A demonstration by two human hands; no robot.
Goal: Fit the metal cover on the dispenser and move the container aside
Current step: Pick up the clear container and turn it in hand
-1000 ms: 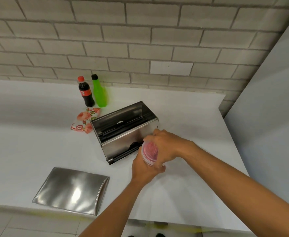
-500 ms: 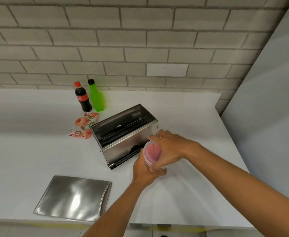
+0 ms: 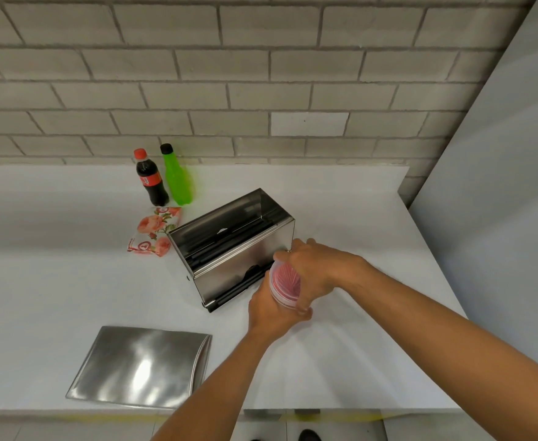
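Both hands, left (image 3: 272,308) and right (image 3: 315,272), gripped the container (image 3: 285,283) just beside the open dispenser (image 3: 232,246). The cover (image 3: 140,367) lay apart on the counter (image 3: 54,281). A loose hold could drop it.

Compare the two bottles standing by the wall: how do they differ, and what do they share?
The cola bottle is dark with a red cap and red label; the green bottle is bright green with a black cap and no label that shows. The cola bottle looks shorter, and it stands to the left of the green bottle. Both are upright, capped, and side by side on the white counter near the brick wall.
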